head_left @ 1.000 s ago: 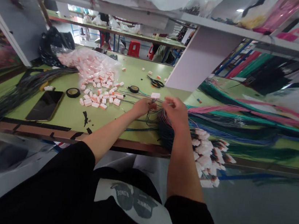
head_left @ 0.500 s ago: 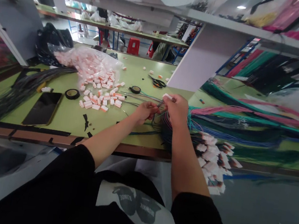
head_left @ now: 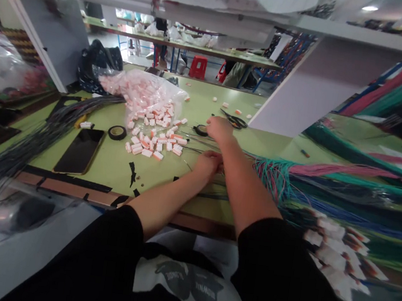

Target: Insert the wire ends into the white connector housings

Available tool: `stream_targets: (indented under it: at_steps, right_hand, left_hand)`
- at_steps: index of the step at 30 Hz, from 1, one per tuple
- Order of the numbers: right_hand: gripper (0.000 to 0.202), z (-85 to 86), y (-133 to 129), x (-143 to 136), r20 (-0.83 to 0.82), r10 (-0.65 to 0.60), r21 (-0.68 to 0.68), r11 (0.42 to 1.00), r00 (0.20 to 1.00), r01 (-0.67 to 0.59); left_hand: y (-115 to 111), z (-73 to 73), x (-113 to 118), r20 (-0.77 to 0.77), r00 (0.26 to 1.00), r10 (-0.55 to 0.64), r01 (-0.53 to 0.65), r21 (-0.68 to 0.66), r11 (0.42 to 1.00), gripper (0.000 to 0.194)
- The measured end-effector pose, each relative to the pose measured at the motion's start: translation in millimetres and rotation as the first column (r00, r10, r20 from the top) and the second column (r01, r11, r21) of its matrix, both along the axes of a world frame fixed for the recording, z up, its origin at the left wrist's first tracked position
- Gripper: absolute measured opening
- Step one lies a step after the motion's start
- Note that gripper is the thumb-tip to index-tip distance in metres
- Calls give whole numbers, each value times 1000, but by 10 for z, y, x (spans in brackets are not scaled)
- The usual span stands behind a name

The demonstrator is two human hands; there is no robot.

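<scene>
Your left hand [head_left: 206, 167] sits over the middle of the table [head_left: 114, 161], toward the near edge, its fingers curled in; whether they pinch a wire you cannot tell, since they are turned away. Your right hand [head_left: 220, 129] is farther toward the far edge, at the roll of tape [head_left: 200, 130]; its fingers are bent, but contact or a pinch on the roll cannot be made out. The thin grey wires [head_left: 202, 142] lie between your hands, and your right forearm crosses above them, so a sleeve or wrist could snag a strand and drag it out of line. The scissors [head_left: 236, 120] lie just beyond your right hand, so a careless sweep could knock them or catch their points. Toward the right edge, the bunch of white plugs [head_left: 332, 247] hangs past the near edge; a bump from your elbow could probably pull the coloured wires [head_left: 273, 177] into a tangle.
</scene>
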State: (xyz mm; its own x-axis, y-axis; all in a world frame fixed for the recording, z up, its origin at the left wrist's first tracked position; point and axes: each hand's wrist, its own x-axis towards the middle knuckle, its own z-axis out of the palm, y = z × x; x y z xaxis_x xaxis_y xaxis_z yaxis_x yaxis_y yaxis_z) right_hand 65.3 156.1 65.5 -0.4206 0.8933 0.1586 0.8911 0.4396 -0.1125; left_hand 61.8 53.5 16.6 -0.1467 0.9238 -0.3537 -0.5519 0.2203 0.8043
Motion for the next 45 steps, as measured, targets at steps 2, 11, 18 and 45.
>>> stream_targets:
  at_steps: [2, 11, 18, 45]
  right_hand:
    - [24, -111, 92, -114, 109, -45, -50, 997, 993, 51]
    - [34, 249, -165, 436, -523, 19, -29, 999, 852, -40]
    - [30, 89, -1168, 1184, -658, -92, -75, 996, 748, 56]
    - [29, -77, -1258, 1128, -297, -269, 15, 958, 916, 286]
  left_hand:
    - [10, -26, 3, -3, 1000, 10, -10, -20, 1000, 22]
    - [19, -76, 13, 16, 1000, 3, -4, 3, 1000, 20]
    - [-97, 19, 18, -62, 997, -38, 46, 128, 991, 17]
    - [-210, 117, -69, -652, 759, 3, 401, 470, 787, 21]
